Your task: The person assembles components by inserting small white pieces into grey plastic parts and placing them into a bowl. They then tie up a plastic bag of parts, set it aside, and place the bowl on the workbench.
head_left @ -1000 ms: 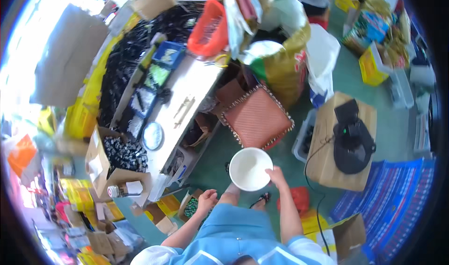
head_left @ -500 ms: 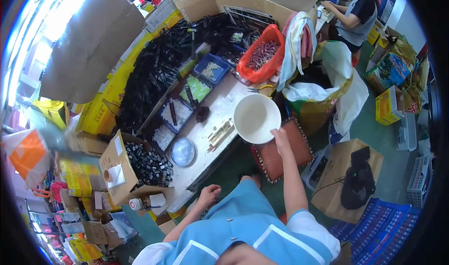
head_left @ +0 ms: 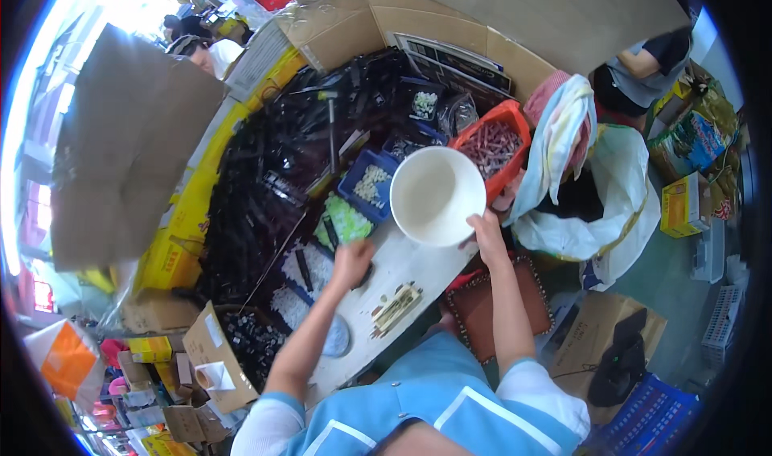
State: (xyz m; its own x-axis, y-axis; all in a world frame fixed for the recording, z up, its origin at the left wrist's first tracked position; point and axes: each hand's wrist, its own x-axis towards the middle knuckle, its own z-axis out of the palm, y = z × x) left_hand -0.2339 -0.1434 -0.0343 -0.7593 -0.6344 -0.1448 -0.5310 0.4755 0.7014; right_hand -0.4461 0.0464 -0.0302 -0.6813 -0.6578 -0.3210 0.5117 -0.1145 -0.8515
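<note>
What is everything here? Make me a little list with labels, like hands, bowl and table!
right hand: grips the rim of the white bowl, held up over the table
left hand: lies on the table by a small dark thing
bowl: looks empty
on the table: a bundle of small sticks
behind the bowl: a blue tray of pale bits, an orange basket of small parts
far side: a heap of black parts
right of the table: a white bag

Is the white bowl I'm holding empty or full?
Empty: the white bowl in the right hand shows only its bare white inside.
</note>
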